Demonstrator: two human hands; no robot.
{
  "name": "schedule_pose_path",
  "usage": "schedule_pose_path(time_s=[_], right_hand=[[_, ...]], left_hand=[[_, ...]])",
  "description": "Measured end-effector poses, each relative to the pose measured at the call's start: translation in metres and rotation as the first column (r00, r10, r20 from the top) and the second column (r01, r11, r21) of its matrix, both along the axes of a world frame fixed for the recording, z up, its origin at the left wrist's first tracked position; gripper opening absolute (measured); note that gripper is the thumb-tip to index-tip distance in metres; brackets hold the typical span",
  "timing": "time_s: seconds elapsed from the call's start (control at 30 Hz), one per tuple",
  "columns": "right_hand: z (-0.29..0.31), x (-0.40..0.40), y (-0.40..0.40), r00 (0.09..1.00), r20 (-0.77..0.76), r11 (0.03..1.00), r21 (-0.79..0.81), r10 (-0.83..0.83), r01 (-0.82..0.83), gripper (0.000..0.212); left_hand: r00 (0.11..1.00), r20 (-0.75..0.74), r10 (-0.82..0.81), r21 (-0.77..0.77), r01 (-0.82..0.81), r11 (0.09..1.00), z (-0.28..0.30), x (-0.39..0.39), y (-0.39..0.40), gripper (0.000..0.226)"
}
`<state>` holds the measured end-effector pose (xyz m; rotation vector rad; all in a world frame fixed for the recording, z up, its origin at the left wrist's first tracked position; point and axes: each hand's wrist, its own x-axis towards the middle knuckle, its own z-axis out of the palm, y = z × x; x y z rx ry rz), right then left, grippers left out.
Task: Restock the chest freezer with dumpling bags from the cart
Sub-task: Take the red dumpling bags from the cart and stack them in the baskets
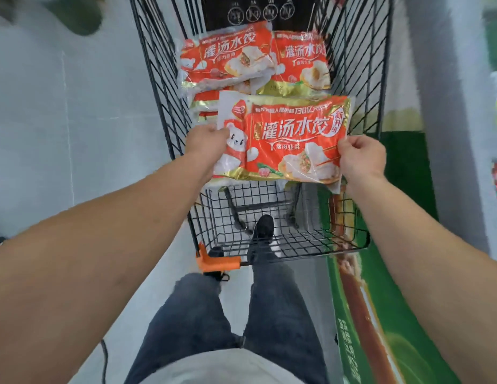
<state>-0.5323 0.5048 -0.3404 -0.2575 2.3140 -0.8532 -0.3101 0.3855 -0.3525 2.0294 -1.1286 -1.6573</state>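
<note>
I hold a red dumpling bag (283,139) flat and face up above the near end of the black wire shopping cart (350,51). My left hand (204,142) grips the bag's left edge, fingers curled under it and thumb on top beside the white cartoon bear. My right hand (359,157) pinches the right edge, fingers bent around the plastic. The bag hangs between my two hands, clear of the cart's folded child seat grid (269,231) below it.

Deeper in the basket lie more dumpling bags: one (228,56) at the left on top of a small pile, another (302,62) just beside it on the right, their edges overlapping. An orange handle piece (214,263) shows at the cart's near left corner. My dark shoe (264,227) is visible through the wire, on the grey floor (75,120). A green printed panel (380,314) runs along the right side.
</note>
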Motion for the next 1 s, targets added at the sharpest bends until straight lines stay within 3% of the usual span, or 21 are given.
schedule_pose_path(time_s=[0.27, 0.5, 0.8, 1.0], right_hand=[[0.098, 0.045, 0.100, 0.957, -0.097, 0.954, -0.151, -0.274, 0.258, 0.021], [0.164, 0.058, 0.170, 0.883, -0.161, 0.878, -0.281, -0.442, 0.388, 0.025], [0.210, 0.035, 0.305, 0.733, -0.136, 0.717, -0.387, -0.666, 0.580, 0.019], [0.207, -0.003, 0.407, 0.614, -0.093, 0.589, -0.427, -0.784, 0.686, 0.022]], left_hand=[[0.965, -0.137, -0.222, -0.127, 0.205, 0.970, 0.087, 0.001, 0.047, 0.009], [0.906, -0.212, -0.366, -0.206, 0.325, 0.923, 0.133, -0.025, 0.094, 0.015], [0.730, -0.302, -0.613, -0.269, 0.552, 0.789, 0.179, -0.112, 0.199, 0.020], [0.605, -0.297, -0.739, -0.310, 0.671, 0.674, 0.191, -0.178, 0.287, 0.022]])
